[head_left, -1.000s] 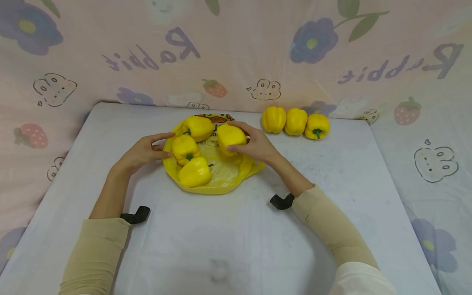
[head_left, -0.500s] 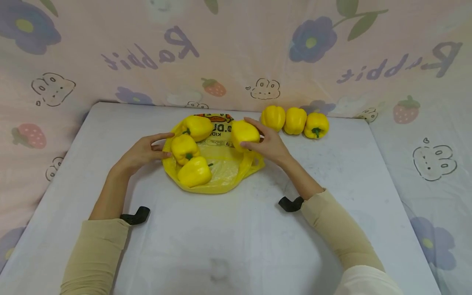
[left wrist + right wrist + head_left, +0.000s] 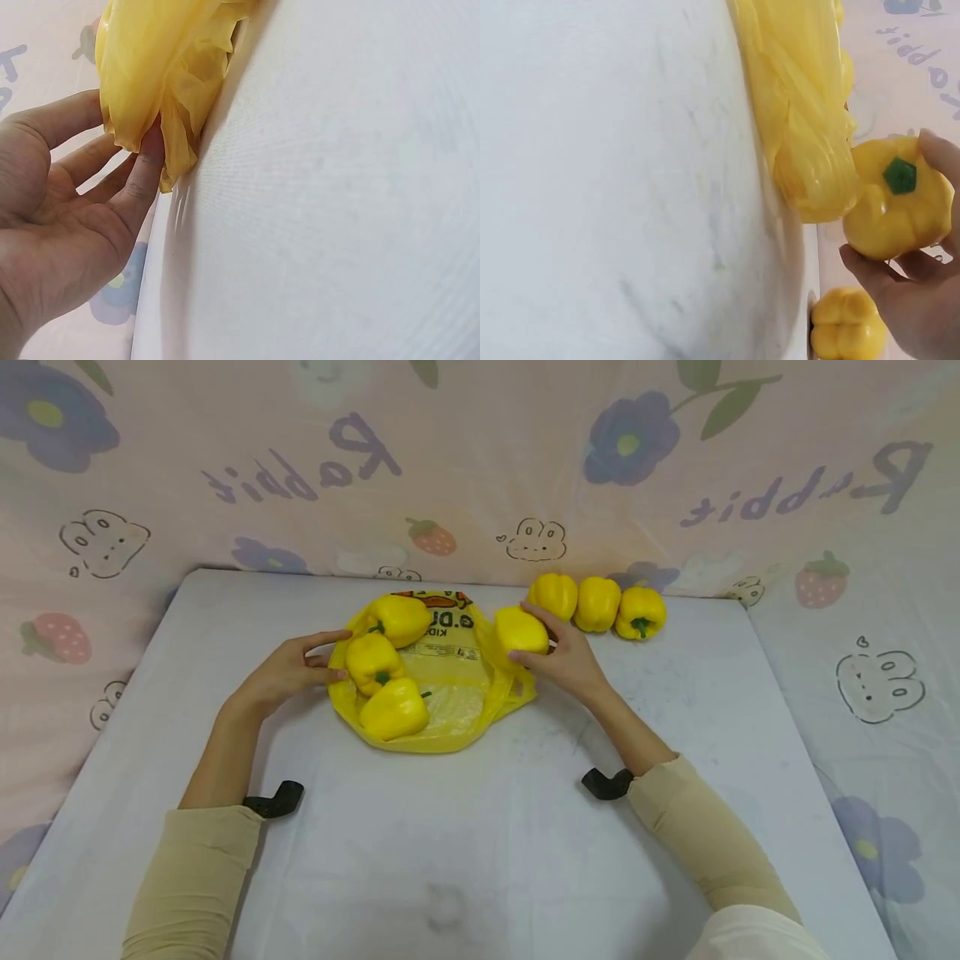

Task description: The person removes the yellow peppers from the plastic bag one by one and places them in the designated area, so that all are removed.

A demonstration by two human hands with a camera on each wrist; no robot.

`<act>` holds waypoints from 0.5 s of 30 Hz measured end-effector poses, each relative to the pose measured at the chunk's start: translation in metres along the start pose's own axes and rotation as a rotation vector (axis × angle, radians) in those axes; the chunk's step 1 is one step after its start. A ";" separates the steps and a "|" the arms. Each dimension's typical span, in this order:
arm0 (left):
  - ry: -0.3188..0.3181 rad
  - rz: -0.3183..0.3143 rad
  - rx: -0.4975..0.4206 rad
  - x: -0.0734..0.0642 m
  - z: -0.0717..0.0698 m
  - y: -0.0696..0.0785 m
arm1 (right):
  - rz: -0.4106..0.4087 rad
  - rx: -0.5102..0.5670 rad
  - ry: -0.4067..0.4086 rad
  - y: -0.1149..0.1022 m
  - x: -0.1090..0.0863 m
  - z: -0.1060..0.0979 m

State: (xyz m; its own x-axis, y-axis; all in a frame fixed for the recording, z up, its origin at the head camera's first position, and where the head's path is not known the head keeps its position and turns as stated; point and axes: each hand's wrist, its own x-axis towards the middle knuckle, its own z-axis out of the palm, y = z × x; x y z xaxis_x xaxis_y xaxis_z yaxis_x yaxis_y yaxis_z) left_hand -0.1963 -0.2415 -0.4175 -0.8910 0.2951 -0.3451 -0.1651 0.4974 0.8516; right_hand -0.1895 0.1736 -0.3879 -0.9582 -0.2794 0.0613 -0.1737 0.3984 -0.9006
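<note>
My left hand point(image 3: 288, 670) lies loosely open, fingertips touching the yellow plastic bag point(image 3: 450, 714) near the table's point(image 3: 480, 860) far edge. My right hand point(image 3: 564, 653) grips a yellow bell pepper point(image 3: 520, 632) just past the bag's right rim, beside three peppers point(image 3: 597, 603) at that edge.
</note>
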 end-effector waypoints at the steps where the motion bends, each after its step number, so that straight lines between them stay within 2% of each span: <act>1: 0.000 0.002 -0.002 0.000 0.000 0.000 | 0.009 -0.003 0.007 -0.003 -0.002 -0.001; 4: 0.000 0.009 0.002 0.000 -0.001 0.000 | 0.038 -0.013 0.026 0.004 -0.004 -0.002; 9: -0.003 0.008 0.016 0.000 -0.001 0.001 | 0.118 -0.022 0.071 0.030 -0.005 -0.005; 15: 0.001 0.003 0.017 0.001 0.000 0.000 | 0.157 -0.047 0.102 0.039 -0.010 -0.012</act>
State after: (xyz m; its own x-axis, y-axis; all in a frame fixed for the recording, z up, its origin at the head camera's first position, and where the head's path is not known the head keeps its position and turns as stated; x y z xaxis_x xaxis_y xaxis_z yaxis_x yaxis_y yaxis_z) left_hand -0.1968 -0.2411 -0.4183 -0.8921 0.2955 -0.3419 -0.1553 0.5101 0.8460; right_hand -0.1893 0.2022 -0.4184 -0.9921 -0.1213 -0.0328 -0.0285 0.4715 -0.8814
